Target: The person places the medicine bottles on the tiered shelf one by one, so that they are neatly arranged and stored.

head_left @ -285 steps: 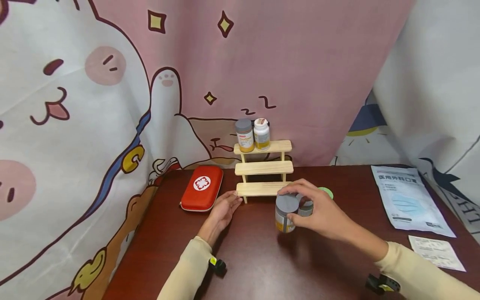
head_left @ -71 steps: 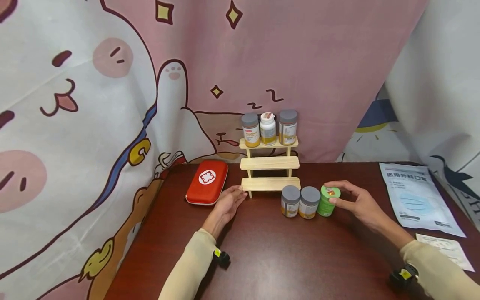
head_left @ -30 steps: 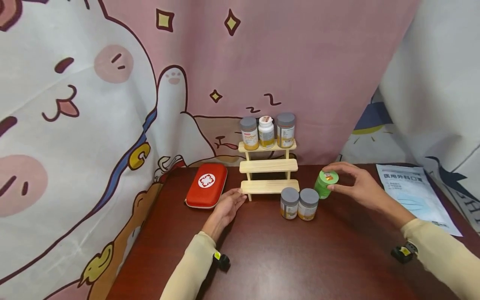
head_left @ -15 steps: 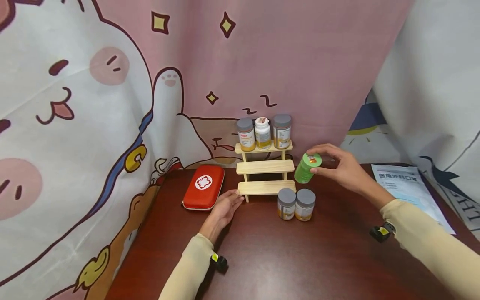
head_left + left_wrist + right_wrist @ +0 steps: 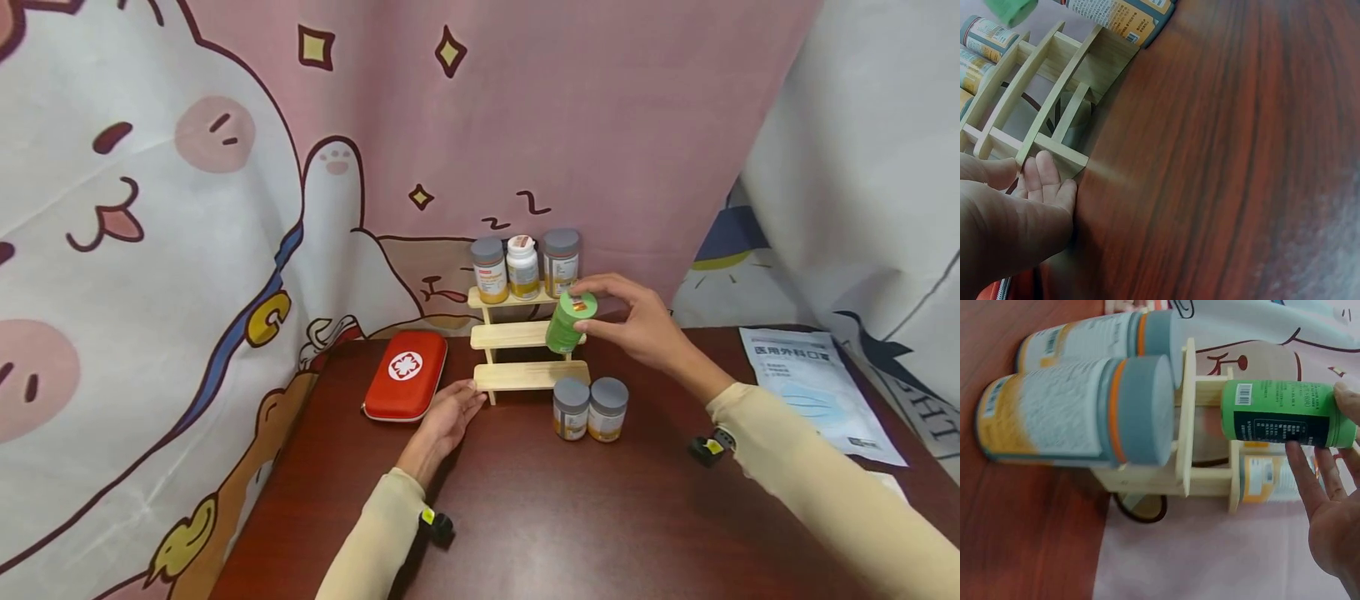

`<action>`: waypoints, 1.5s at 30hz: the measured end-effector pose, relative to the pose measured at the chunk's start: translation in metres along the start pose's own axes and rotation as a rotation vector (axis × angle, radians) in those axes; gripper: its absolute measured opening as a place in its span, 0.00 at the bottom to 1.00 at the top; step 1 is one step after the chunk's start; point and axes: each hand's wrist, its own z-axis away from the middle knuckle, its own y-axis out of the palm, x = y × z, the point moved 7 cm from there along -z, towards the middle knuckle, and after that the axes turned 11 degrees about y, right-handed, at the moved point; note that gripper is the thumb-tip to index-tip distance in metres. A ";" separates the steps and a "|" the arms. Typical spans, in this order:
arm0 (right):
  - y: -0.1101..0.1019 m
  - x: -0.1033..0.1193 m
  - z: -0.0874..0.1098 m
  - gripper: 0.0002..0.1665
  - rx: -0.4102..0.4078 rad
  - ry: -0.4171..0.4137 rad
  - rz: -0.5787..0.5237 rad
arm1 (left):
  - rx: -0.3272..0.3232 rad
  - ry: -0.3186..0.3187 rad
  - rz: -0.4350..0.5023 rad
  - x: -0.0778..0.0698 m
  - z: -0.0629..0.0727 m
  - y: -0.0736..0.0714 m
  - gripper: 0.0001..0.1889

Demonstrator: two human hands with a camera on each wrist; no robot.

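My right hand (image 5: 637, 321) pinches a green bottle (image 5: 567, 327) by its lid end, tilted in front of the middle step. The green bottle (image 5: 1279, 414) hangs beyond the step's edge in the right wrist view. A three-step wooden rack (image 5: 517, 377) has three bottles on its top step: a grey-lidded one (image 5: 491, 273), a white-capped one (image 5: 522, 271) and another grey-lidded one (image 5: 560, 265). My left hand (image 5: 448, 421) holds the left end of the lowest step; in the left wrist view its thumb and fingers (image 5: 1047, 172) meet at that end.
Two grey-lidded jars (image 5: 572, 410) (image 5: 607, 411) stand side by side before the rack's right end. A red zip case (image 5: 406, 377) lies left of the rack. At the right lies a face-mask packet (image 5: 813, 392), with a white sheet (image 5: 888, 483) partly behind the right sleeve.
A third bottle now stands on the top step. My right hand has lifted the green bottle off the table and carried it left to the rack. My left hand stays at the rack.
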 end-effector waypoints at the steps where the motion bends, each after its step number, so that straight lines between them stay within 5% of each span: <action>1: 0.003 0.002 -0.002 0.29 -0.004 -0.004 0.012 | 0.000 0.001 -0.001 0.000 0.000 0.000 0.03; 24: 0.075 0.023 -0.047 0.25 0.066 0.076 0.186 | -0.008 0.011 -0.001 -0.001 0.002 -0.005 0.03; 45: 0.103 0.033 -0.054 0.23 0.022 0.065 0.208 | 0.003 -0.003 -0.009 0.001 0.001 0.000 0.04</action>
